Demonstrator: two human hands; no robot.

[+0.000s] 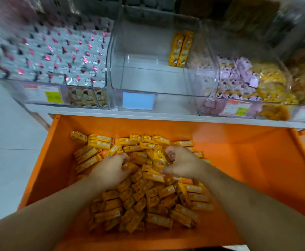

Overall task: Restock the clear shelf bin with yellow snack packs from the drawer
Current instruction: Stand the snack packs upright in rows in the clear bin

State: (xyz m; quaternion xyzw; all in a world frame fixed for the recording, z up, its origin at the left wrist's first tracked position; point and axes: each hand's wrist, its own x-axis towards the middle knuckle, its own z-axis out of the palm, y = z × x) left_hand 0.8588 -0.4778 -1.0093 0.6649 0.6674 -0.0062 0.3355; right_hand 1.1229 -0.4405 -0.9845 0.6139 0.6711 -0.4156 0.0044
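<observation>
No legible text: shelf price tags (235,107), blue bin label (138,100), snack pack (180,48) print all blurred.

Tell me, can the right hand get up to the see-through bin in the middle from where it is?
Probably yes. The right hand is down in the orange drawer among the yellow packs, and the clear bin sits just above with its top open and nothing between them.

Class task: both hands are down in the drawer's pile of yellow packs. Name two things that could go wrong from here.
1. Both hands, left hand and right hand, scoop loose yellow packs together; some may spill on the lift.
2. The clear bin sits between full neighbours, so packs could land in the pink-pack bin.
</observation>
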